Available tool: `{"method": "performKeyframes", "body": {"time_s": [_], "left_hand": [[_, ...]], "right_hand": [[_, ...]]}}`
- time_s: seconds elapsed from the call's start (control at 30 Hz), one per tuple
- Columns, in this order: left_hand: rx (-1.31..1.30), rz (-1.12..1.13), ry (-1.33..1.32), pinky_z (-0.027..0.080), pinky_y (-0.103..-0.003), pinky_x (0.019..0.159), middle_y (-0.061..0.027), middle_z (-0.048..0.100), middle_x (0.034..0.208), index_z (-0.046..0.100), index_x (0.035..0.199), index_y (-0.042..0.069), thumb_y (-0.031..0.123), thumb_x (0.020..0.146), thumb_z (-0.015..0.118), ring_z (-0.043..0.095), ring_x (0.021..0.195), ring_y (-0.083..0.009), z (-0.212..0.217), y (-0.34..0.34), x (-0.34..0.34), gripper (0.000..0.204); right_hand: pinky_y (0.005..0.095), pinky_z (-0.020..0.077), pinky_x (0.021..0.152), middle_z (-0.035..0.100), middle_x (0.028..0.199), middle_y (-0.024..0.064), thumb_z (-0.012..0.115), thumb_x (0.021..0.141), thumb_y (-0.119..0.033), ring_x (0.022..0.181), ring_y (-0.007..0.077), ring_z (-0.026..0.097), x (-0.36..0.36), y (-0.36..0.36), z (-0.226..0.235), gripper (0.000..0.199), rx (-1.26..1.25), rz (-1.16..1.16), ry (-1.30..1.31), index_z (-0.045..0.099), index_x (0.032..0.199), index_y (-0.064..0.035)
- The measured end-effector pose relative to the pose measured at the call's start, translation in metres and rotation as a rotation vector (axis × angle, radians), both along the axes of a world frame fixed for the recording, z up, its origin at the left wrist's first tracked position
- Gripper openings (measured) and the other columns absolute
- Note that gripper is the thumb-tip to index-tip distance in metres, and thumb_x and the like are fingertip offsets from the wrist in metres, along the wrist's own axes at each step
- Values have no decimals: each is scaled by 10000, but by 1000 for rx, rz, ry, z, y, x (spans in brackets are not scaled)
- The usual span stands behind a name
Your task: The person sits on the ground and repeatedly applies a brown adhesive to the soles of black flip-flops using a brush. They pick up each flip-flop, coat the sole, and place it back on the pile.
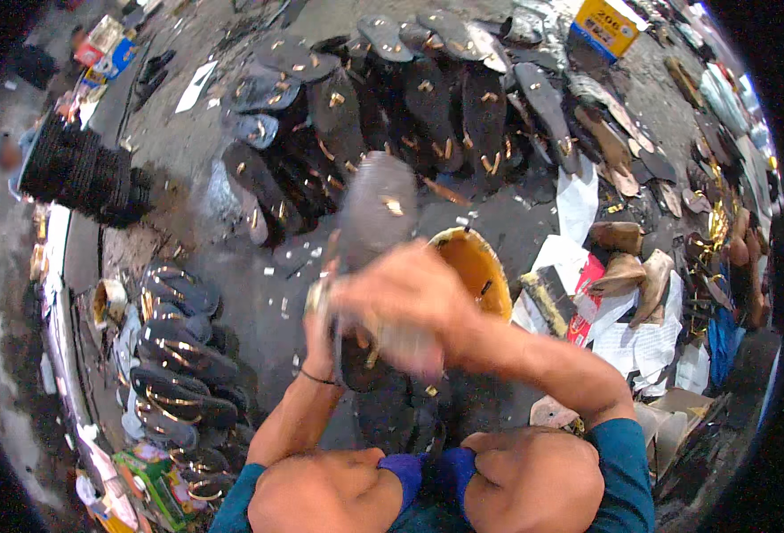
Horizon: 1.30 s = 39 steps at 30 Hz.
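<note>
A dark sandal sole (379, 200) is held upright in front of me, with gold-coloured metal bits on its face. My left hand (319, 333) grips it along its left edge, partly hidden behind the sole and my other hand. Across its lower half reaches my right hand (414, 289), blurred by motion, its fingers closed. Below those fingers shows a pale, smeared object (410, 346) that I cannot make out. Just beyond my right hand sits a round container (474, 266) with a yellowish-brown inside.
Dark sandals (334, 107) lie in an arc ahead, and more sandals (183, 355) are heaped at the left. A stack of black soles (76, 169) stands at the far left. Wooden shoe lasts (619, 275), papers (650, 338) and scraps lie at the right. A yellow box (605, 31) stands far right.
</note>
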<state>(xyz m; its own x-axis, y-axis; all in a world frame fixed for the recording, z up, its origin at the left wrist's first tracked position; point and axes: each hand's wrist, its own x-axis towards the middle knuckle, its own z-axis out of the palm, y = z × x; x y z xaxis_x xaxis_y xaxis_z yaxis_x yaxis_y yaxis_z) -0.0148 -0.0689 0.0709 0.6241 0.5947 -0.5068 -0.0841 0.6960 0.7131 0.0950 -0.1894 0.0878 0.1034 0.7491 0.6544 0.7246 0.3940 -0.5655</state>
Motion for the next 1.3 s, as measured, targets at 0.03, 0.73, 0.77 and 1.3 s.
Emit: {"method": "performKeyframes", "body": {"time_s": [0.03, 0.73, 0.77, 1.3], "left_hand": [[-93, -16, -5, 558, -345, 898, -132, 666, 1192, 552, 1325, 17, 405, 1041, 421, 671, 1040, -201, 3, 17, 9, 499], [464, -105, -55, 523, -284, 912, -77, 694, 1138, 610, 1256, 0, 201, 1002, 623, 638, 1062, -131, -142, 12, 75, 324], [615, -77, 40, 520, -283, 917, -67, 684, 1154, 601, 1260, -4, 171, 1009, 604, 637, 1057, -129, -114, 19, 48, 305], [474, 897, 286, 430, -262, 633, 32, 574, 904, 590, 1210, 40, 140, 882, 725, 535, 752, -80, -134, 334, -139, 368]], "right_hand": [[405, 455, 786, 632, 995, 49, 739, 706, -240, 944, 261, 609, -11, -9, 4, 626, -46, 56, 71, 591, 1304, -129], [407, 480, 896, 695, 988, 152, 703, 887, -104, 949, 294, 640, 14, -123, -38, 245, -638, -953, 266, 693, 1109, 1], [408, 478, 892, 683, 980, 151, 687, 892, -97, 948, 301, 635, 19, -122, -47, 232, -674, -903, 134, 681, 1100, 4], [508, 526, 716, 673, 797, 236, 723, 841, -344, 792, 423, 676, 13, -156, -17, 346, -1194, -845, 89, 639, 914, -17]]}}
